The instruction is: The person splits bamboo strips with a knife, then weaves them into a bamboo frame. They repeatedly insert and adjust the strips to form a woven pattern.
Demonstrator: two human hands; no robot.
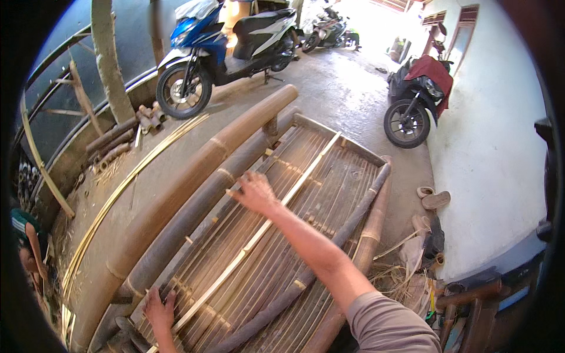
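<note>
A long bamboo bench [282, 235] with thin lengthwise slats lies before me, framed by thick round poles. One pale split-bamboo strip [244, 253] runs diagonally along the slats. My right hand [254, 193] reaches over the slats to the dark inner pole [226, 175], fingers apart and partly bent. A small pale peg end [231, 193] shows at its fingertips; whether they touch it I cannot tell. My left hand [160, 310] rests at the near left edge of the slats, thumb and fingers apart. A thick brown pole [194, 167] runs along the left side.
Long pale bamboo strips [112, 217] lie on the floor at left, near cut bamboo pieces [112, 144]. A blue scooter [229, 53] stands beyond the bench, a dark one [418, 97] by the white wall. Sandals [434, 199] lie at right. Another person's arm [35, 250] shows at far left.
</note>
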